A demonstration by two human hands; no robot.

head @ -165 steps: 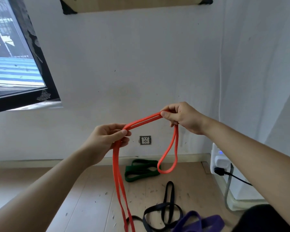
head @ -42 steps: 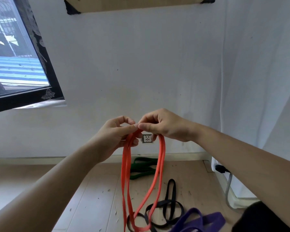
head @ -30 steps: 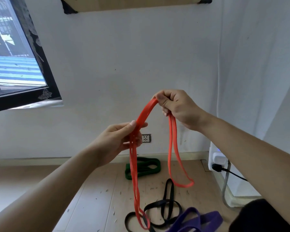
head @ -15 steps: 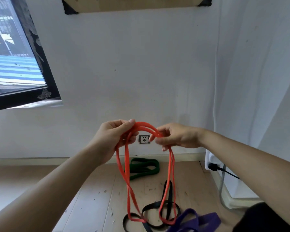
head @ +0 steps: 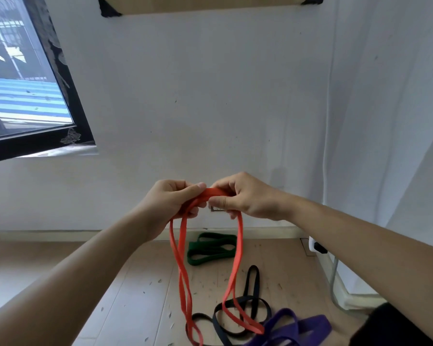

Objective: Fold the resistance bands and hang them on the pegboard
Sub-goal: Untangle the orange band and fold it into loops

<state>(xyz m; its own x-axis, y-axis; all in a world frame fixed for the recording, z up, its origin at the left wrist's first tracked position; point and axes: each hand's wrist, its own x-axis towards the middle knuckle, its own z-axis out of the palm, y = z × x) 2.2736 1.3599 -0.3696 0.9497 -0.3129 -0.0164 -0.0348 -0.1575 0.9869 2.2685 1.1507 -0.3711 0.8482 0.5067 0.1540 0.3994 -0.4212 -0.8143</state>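
The orange resistance band (head: 216, 191) hangs in the air in front of the white wall, doubled over into long loops. Its low ends dangle just above the floor (head: 135, 295). Both hands meet at the band's top fold: the left hand (head: 171, 199) has its grip curled round the gathered strands, and the right hand (head: 248, 196) pinches the fold between thumb and fingers, close against the left. Behind the orange band, by the skirting, a green band (head: 194, 258) lies folded on the floor. Under its hanging loops sprawl a black band (head: 254, 267) and, to the right of that, a purple band (head: 310, 323). High above the orange band, the wooden pegboard (head: 210, 6) shows only its lower edge.
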